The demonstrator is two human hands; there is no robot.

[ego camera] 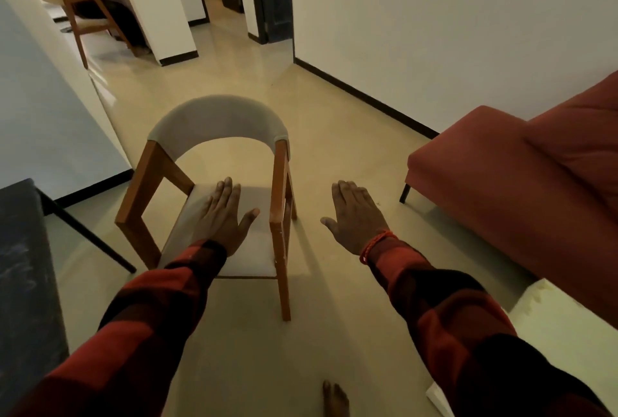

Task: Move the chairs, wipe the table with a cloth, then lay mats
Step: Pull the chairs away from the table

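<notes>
chair (pixel 214 162) on floor | table (pixel 23 266) left | sofa (pixel 521 189) right

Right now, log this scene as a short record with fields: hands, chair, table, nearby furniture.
left hand: open, fingers straight, stretched out over the chair's seat; contact cannot be told
right hand: open, holds nothing, seen over bare floor right of the chair
chair: upright on the floor, wooden frame, pale seat and curved back
table: dark, at the left edge
sofa: red, on the right by the wall
</notes>
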